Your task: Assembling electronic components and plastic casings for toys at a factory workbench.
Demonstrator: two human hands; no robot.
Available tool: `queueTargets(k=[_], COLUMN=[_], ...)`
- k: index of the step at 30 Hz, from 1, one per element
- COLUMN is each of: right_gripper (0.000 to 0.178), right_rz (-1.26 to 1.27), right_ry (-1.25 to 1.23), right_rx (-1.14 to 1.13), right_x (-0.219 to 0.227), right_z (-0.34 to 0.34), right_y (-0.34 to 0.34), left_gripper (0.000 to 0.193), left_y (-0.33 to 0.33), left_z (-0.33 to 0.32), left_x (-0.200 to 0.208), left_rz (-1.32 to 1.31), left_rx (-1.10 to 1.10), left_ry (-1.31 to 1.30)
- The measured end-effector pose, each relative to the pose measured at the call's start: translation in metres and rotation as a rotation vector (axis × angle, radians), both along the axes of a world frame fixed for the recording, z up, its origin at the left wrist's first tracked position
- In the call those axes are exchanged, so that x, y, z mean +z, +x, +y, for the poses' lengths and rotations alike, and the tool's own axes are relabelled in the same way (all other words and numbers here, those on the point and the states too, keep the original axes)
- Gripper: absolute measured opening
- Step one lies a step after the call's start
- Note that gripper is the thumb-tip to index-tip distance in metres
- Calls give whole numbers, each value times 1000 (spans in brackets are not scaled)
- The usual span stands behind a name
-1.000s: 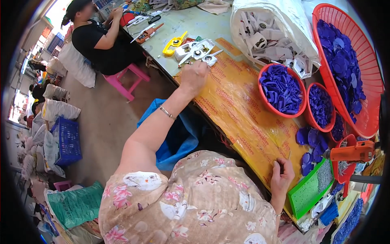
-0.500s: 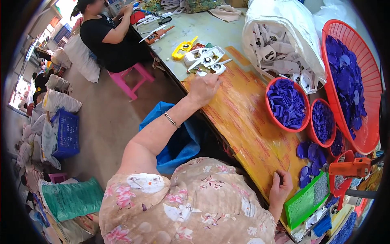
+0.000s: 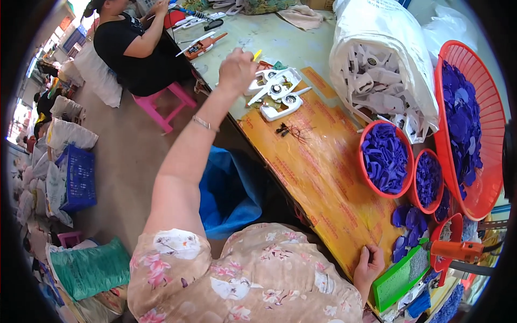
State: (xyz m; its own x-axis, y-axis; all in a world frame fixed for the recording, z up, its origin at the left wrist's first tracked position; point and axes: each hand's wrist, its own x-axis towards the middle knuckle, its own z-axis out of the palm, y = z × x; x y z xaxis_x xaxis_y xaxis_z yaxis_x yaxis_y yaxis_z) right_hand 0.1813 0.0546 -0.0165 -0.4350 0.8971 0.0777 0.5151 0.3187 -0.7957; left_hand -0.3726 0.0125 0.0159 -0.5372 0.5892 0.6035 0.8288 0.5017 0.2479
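Note:
My left hand (image 3: 238, 72) reaches over the far part of the table, back upward, covering most of a yellow plastic handled part (image 3: 257, 55) whose tip shows beside the fingers. Whether the fingers grip it is hidden. Just right of this hand lie white plastic housings (image 3: 277, 86) with round dark centres. Nearer, small black pieces with thin wires (image 3: 285, 130) rest on the orange-yellow table covering (image 3: 318, 161). My right hand (image 3: 369, 264) rests at the near table edge, fingers curled in and thumb against them, with nothing visible inside. Beside it are a green tray (image 3: 385, 288) and loose purple discs (image 3: 412, 223).
Red baskets (image 3: 411, 175) of purple plastic pieces line the right side, below a white sack (image 3: 385, 27) of white parts. An orange-handled tool (image 3: 458, 249) juts in at right. Far left, a co-worker (image 3: 121, 46) sits on a pink stool (image 3: 161, 110). A blue bag (image 3: 229, 210) hangs by the table edge.
My left hand has moved away and leftward from the white housings to the yellow part. The small wired pieces now show where it was. My right hand stays at the table edge.

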Motion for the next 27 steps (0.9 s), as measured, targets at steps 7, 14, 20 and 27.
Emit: queueTargets(k=[7, 14, 20, 27], right_gripper=[1, 3, 2, 8], right_rz=[-54, -73, -85, -190], right_ry=[69, 63, 120, 30], right_rx=[-71, -138, -114, -125], right_x=[-2, -3, 0, 5], right_z=[-3, -4, -4, -5], right_y=[-4, -10, -14, -8], left_gripper=[23, 19, 20, 21], left_y=[-71, -111, -146, -120], left_z=[52, 59, 27, -9], left_x=[-13, -29, -16, -14], left_rz=[-164, -220, -234, -743], left_rx=[-112, -202, -13, 62], left_ry=[-427, -448, 83, -54])
